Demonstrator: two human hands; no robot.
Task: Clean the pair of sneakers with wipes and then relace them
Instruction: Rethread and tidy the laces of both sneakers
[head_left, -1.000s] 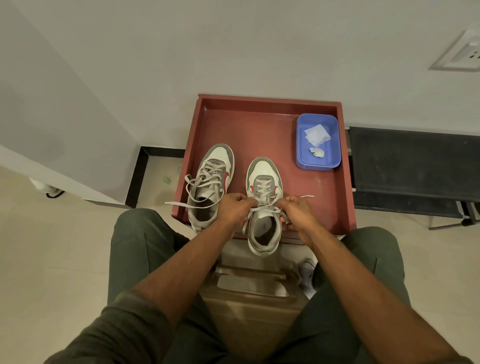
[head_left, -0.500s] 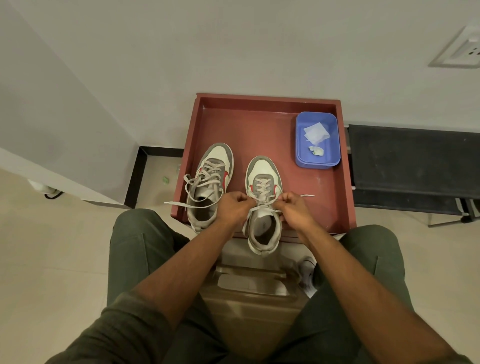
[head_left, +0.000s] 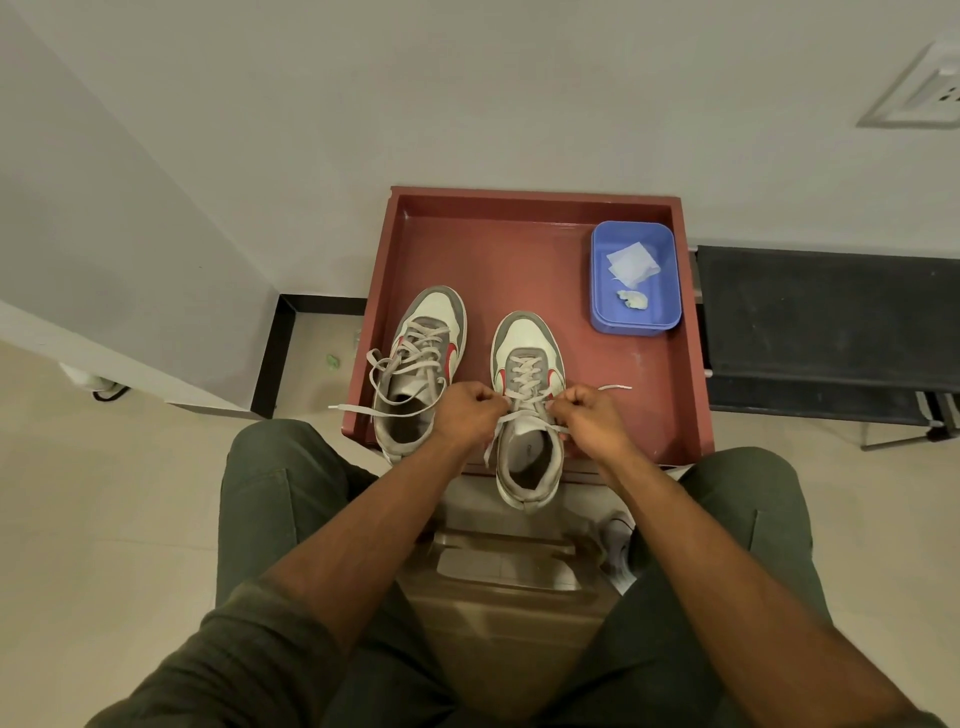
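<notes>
A red-brown tray (head_left: 524, 260) with raised walls is set against the wall. Two grey-and-white sneakers are carried on it: the left sneaker (head_left: 423, 358) beyond the left-hand fingers (head_left: 480, 397), the right sneaker (head_left: 527, 364) between both hands' fingers. A blue tub (head_left: 670, 291) is parked beyond the right-hand fingers (head_left: 571, 402).

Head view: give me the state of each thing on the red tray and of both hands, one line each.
Right sneaker: upright, laced, lace ends held.
Left sneaker: upright, laces loose, one end trailing over the tray edge.
Left hand: grip pinching the right sneaker's lace.
Right hand: grip pinching the other lace end.
Blue tub: open, holding a flat wipe and a crumpled one.
Red tray: level, carrying all of it.
</notes>
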